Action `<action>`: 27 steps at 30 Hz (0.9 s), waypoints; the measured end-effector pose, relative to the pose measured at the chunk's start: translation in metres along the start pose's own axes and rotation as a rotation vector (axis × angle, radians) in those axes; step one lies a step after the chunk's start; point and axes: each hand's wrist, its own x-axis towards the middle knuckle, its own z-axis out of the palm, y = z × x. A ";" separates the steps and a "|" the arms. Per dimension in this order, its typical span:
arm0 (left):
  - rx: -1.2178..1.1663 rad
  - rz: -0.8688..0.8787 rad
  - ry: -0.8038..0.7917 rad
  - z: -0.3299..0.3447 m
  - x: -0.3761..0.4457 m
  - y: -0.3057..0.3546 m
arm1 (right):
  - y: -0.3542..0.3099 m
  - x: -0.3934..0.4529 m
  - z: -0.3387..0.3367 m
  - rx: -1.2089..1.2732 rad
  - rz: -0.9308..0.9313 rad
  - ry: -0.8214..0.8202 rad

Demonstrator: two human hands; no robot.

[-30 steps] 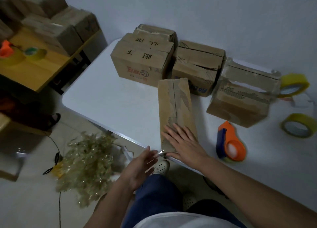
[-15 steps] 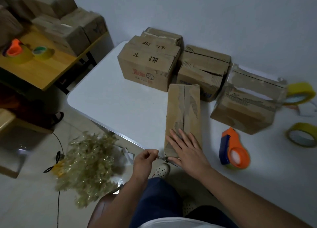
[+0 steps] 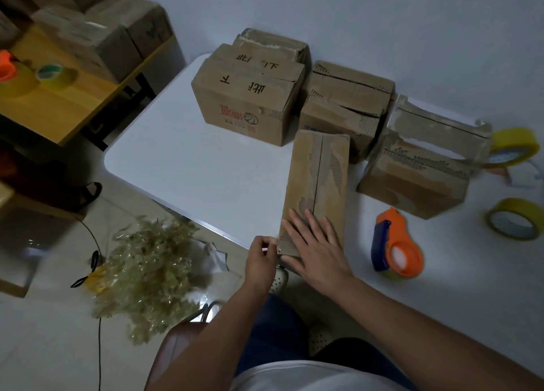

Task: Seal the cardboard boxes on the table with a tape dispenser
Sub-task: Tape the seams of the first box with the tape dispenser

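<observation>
Near edge of table (image 3: 182, 167): right hand (image 3: 316, 251) flat, fingers straight, pressing down on near end of long narrow box (image 3: 316, 181). Left hand (image 3: 260, 256) at near-left corner of same box, fingertips pinched on what looks like a short tab of clear tape; too small to confirm what is pinched. Box lying lengthwise, near end at table edge, far end close to or touching the row of boxes behind; centre seam visible along full top, no tape strip discernible along it.

Right of narrow box, apart from it: orange tape dispenser (image 3: 396, 243) lying on its side, untouched. Further right, near right edge: yellow tape roll (image 3: 513, 218) flat; second yellow roll (image 3: 512, 146) beyond, leaning by the rightmost box.

Far side, against wall: printed box (image 3: 244, 102) with another box behind it, torn-top box (image 3: 344, 105), rightmost box (image 3: 424, 167) with flaps parted. None visibly sealed.

Judged step: clearing or smoothing tape at box corner before sealing. To do well: keep right palm weight on flaps so box neither slides off edge nor gapes; pull tab low and along the surface to spare cardboard skin; then start dispenser over near end face, run straight along seam, overlap far end
</observation>
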 end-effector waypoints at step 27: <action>0.692 0.382 -0.683 -0.055 0.013 0.052 | 0.006 0.001 0.002 0.008 -0.013 0.002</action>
